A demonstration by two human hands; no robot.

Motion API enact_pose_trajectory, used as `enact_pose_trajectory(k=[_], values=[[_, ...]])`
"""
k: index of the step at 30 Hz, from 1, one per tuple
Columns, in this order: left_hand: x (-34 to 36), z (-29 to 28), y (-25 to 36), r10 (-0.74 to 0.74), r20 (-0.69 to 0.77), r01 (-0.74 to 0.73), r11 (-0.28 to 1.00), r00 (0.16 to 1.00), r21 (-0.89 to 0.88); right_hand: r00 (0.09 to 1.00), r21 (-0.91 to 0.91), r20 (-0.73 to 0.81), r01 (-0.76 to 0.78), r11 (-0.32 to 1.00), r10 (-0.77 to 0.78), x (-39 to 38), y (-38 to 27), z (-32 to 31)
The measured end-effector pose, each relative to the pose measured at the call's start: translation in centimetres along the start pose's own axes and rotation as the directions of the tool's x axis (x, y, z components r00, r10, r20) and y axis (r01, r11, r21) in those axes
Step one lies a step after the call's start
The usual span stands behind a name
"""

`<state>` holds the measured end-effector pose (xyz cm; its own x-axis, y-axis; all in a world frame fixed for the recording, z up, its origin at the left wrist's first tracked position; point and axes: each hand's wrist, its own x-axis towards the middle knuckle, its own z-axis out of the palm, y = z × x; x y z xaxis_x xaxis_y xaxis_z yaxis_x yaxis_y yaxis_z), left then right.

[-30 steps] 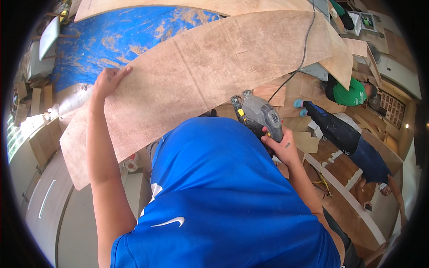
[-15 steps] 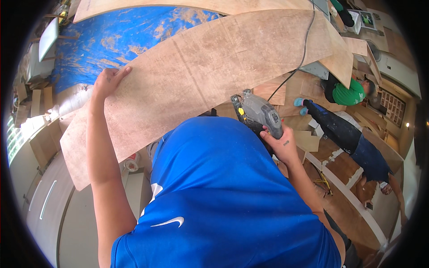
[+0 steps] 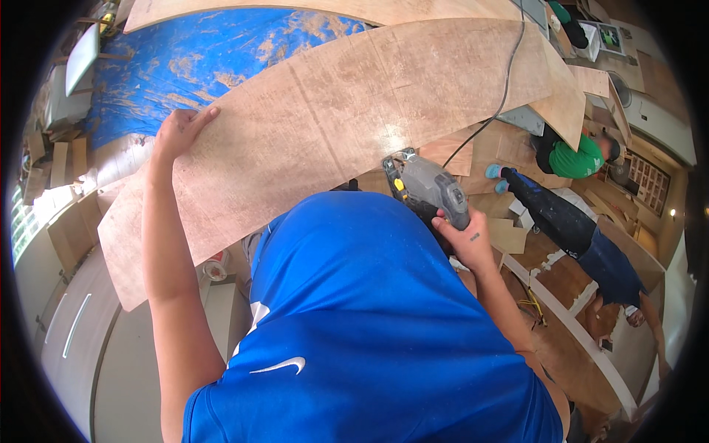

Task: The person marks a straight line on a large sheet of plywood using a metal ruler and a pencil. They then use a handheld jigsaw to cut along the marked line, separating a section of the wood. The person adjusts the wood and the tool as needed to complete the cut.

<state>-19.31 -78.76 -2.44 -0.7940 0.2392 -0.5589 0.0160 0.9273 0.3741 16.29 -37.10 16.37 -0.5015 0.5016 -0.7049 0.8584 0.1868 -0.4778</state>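
Observation:
A long plywood sheet (image 3: 273, 148) lies slantwise in front of me, dusty on top, with its near edge by my waist. My left hand (image 3: 181, 133) is closed on its far edge, toward the left end; the thumb lies on the top face and the other fingers are partly hidden. In my right hand (image 3: 467, 235) is a grey jigsaw (image 3: 432, 184) with a yellow button, gripped by its handle. The jigsaw's front sits at the sheet's near edge, and a bright patch of light falls on the wood there. Its blade is hidden from view.
A black cord (image 3: 505, 88) runs from the jigsaw across the sheet. Beyond lies a blue tarp (image 3: 170, 74) strewn with sawdust. At right are a person in green (image 3: 576, 155) and another in dark clothes (image 3: 583, 229), among wood offcuts. A pale cabinet (image 3: 81, 325) stands at left.
A bright spot of light now shows on the plywood in front of the jigsaw. Both hands keep nearly the same place.

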Motion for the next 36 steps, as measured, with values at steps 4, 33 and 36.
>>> enact_pose_trajectory(k=[4, 33, 36], values=[[0.0, -0.1, 0.2, -0.023, 0.019, 0.023, 1.000, 1.000, 0.008, 0.993, -0.065, -0.004, 0.118, 0.991, -0.119, -0.3, -0.3, 0.4], [0.8, -0.1, 0.0, -0.011, 0.048, 0.009, 0.999, 0.999, 0.036, 0.981, -0.105, -0.124, 0.136, 0.985, -0.148, -0.7, -1.8, 1.4], [0.7, -0.1, 0.0, -0.039, 0.053, 0.036, 0.998, 0.998, 0.046, 0.984, -0.084, -0.083, 0.149, 0.985, -0.156, -0.4, -1.6, 1.0]])
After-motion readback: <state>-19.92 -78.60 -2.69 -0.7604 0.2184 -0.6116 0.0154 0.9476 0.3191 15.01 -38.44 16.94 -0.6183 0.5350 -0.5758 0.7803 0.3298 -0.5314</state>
